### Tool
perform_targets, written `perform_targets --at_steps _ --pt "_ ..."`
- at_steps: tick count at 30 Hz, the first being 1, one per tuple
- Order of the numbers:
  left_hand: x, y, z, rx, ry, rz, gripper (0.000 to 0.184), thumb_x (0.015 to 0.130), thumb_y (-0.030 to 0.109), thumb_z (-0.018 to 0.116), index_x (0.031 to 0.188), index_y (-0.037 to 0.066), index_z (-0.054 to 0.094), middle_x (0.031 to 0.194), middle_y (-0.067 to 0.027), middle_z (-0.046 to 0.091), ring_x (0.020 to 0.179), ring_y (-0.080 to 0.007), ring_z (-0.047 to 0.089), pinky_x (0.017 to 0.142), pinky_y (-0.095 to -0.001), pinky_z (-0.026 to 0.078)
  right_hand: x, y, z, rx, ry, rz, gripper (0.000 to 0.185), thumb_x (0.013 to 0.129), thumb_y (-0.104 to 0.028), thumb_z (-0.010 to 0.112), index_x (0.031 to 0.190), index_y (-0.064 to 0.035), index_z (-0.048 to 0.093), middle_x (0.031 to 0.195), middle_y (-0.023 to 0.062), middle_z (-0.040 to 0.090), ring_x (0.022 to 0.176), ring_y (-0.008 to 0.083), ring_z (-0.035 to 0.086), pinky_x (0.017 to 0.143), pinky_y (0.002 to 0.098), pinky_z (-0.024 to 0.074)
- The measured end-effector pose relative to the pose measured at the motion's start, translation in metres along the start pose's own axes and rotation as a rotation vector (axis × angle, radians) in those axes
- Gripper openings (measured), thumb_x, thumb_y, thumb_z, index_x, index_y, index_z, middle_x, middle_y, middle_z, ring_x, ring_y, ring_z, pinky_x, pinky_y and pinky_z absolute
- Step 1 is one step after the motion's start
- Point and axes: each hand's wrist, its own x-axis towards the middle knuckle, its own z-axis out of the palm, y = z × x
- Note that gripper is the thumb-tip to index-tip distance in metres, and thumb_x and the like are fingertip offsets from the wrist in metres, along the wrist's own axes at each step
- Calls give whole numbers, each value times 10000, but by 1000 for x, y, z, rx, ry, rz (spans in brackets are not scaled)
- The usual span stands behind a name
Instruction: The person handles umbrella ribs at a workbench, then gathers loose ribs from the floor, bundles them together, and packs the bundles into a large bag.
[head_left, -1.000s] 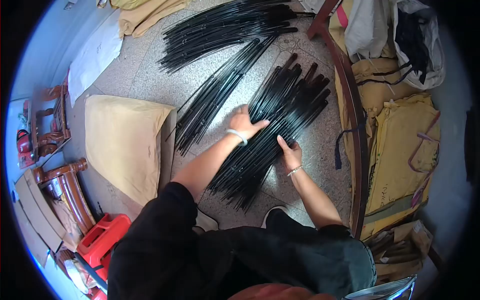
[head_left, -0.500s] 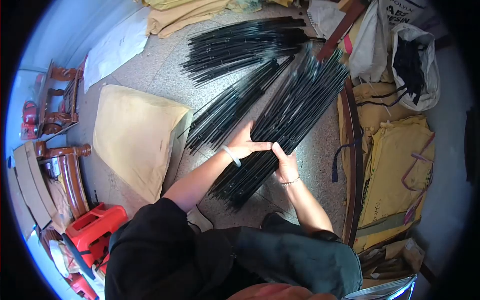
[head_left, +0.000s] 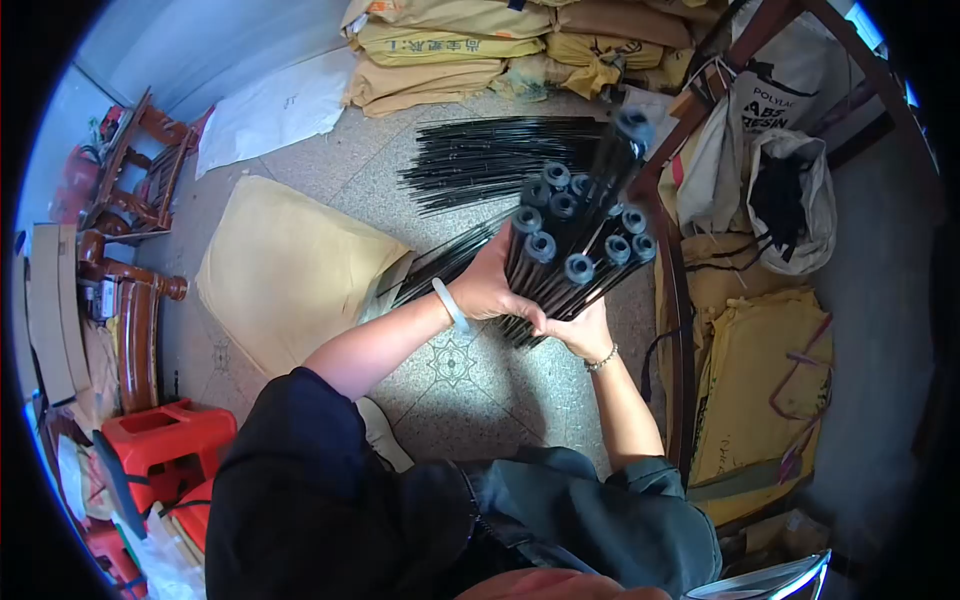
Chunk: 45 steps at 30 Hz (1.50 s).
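A thick bundle of long black rods is tilted up between my hands, its round, grey-blue ringed ends facing me. My left hand wraps the bundle's left side, a pale bangle on the wrist. On the lower right side, my right hand grips the same bundle, its thumb near the left one. Its fingers are partly hidden behind the rods. Beyond the bundle, a pile of black rods lies on the floor. A smaller group of rods lies left of my hands, partly covered.
A large tan paper sheet lies on the floor at the left, near a red stool and wooden furniture. Stacked sacks line the back. A dark red frame bar and yellow sacks stand at the right.
The bundle has been lifted off the floor and tipped so its ringed ends face me. Both hands have closed round it. The view has shifted, showing more of the back sacks.
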Motion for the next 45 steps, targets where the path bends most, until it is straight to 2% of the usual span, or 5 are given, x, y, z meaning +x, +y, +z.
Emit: perform_targets --at_steps 7,17,29,35,45 --pt "7 28 22 46 -9 238 1301 409 216 940 1438 61 158 1390 -106 338 1284 -200 324 1065 -346 289 1 -53 10 -388 82 -220 904 387 -363 929 1110 3 529 1064 102 604 981 215 584 883 355 465" --pt "12 32 16 141 77 376 937 594 418 836 1312 -6 410 1330 -153 475 1200 -204 471 1009 -336 363 0 -63 11 -125 122 -204 545 609 -24 814 1086 38 556 1040 94 611 929 179 600 849 315 493" --pt "20 58 14 253 -27 574 883 789 157 696 1418 50 85 1331 -225 427 1204 -296 483 1023 -435 373 -3 -55 4 -118 126 -213 527 620 -17 809 1083 28 562 1037 90 611 911 174 604 838 307 498" --pt "35 79 7 596 -37 708 537 665 195 801 1128 63 562 1080 -102 605 1001 -231 597 891 -335 471 -6 -53 -2 -141 114 -212 550 618 -48 822 1092 28 553 1041 90 603 923 176 596 839 309 498" --pt "40 116 19 790 -222 681 426 688 147 783 1082 90 630 1090 -122 598 1003 -252 591 873 -344 486 -7 -50 -7 -130 120 -202 593 597 -103 846 1097 10 548 1040 81 602 931 177 593 845 311 495"
